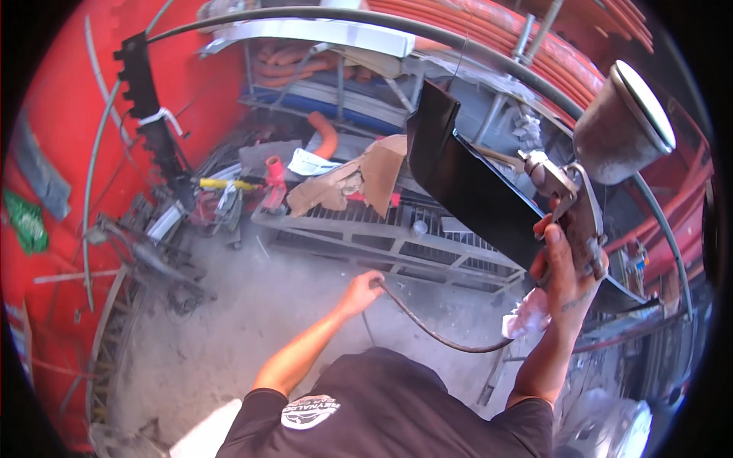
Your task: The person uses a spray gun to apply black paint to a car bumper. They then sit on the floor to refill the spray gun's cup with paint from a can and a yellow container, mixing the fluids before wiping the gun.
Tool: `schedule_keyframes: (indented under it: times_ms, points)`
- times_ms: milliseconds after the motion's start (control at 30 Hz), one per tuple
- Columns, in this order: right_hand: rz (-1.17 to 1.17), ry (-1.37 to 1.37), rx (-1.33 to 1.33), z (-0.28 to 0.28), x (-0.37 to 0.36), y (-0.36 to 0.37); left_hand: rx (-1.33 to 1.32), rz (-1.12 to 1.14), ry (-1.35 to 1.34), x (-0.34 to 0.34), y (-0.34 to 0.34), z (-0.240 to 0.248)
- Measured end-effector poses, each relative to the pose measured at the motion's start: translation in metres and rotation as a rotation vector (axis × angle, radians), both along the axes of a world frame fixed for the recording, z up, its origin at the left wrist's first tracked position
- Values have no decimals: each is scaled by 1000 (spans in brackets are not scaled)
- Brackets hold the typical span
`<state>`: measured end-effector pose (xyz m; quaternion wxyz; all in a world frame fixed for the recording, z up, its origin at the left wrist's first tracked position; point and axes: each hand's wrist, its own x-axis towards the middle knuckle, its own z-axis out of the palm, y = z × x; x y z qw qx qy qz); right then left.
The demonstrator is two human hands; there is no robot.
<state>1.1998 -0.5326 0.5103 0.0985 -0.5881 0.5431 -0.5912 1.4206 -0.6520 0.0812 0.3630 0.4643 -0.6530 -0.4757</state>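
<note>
My right hand (pixel 566 267) is closed around the handle of a metal spray gun (pixel 586 210), raised at the right, with its paint cup (pixel 617 133) on top. My left hand (pixel 360 295), lower and nearer the middle, grips a dark air hose (pixel 431 333). From there the hose sags and runs to a crumpled white cloth (pixel 528 314) beneath the gun, where its end is hidden. Just left of the gun, a glossy black curved panel (pixel 473 183) hangs from a thin wire; part of it passes behind my right hand.
A long grey metal frame (pixel 359 233) lies across the floor ahead, with torn cardboard (pixel 374 179) on it. Orange pipes (pixel 489 38) fill a rack behind. A notched black strip (pixel 145 99) hangs at the left, above scrap metal (pixel 160 256). A curved bar (pixel 343 14) spans overhead.
</note>
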Motion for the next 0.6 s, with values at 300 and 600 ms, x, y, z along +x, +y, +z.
schedule_keyframes:
  times_ms: [300,600]
  points:
    - [-80,-105,-54,-62,32,-24,-18,-204,-95,14,-81,-48]
    - [-255,-364,-180,-67,105,-68,-25,-492,-140,58,-174,-83]
